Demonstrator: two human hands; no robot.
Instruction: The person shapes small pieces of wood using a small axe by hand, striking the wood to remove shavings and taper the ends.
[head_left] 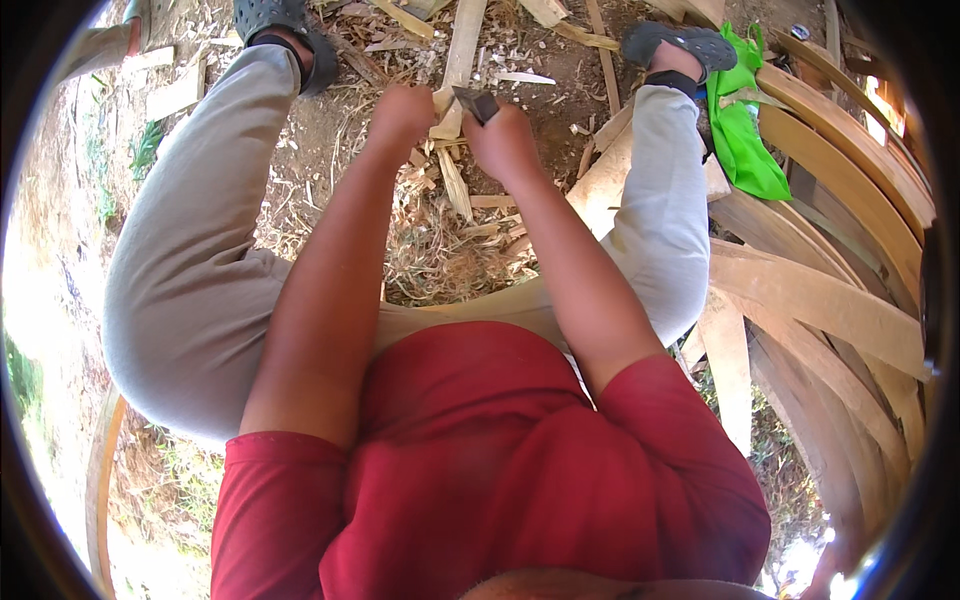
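Both arms stretch forward between my spread knees. My left hand [403, 118] is closed in a fist, apparently around a pale piece of wood [443, 101] whose end shows beside the fingers; the rest is hidden. Just to the right, my right hand [503, 147] is wrapped round a tool with a dark, wedge-shaped metal blade [474, 103]. Its handle is covered by my fingers. The blade points up and left, close to the wood, and whether they touch I cannot tell. Below the hands lies a split wood sliver [454, 184].
Wood shavings and straw [440, 255] cover the dirt ground. Long curved planks [815, 300] pile up on the right, near my knee. A bright green bag [742, 140] lies by my right clog [680, 46]. My left clog [290, 35] stands at the far left.
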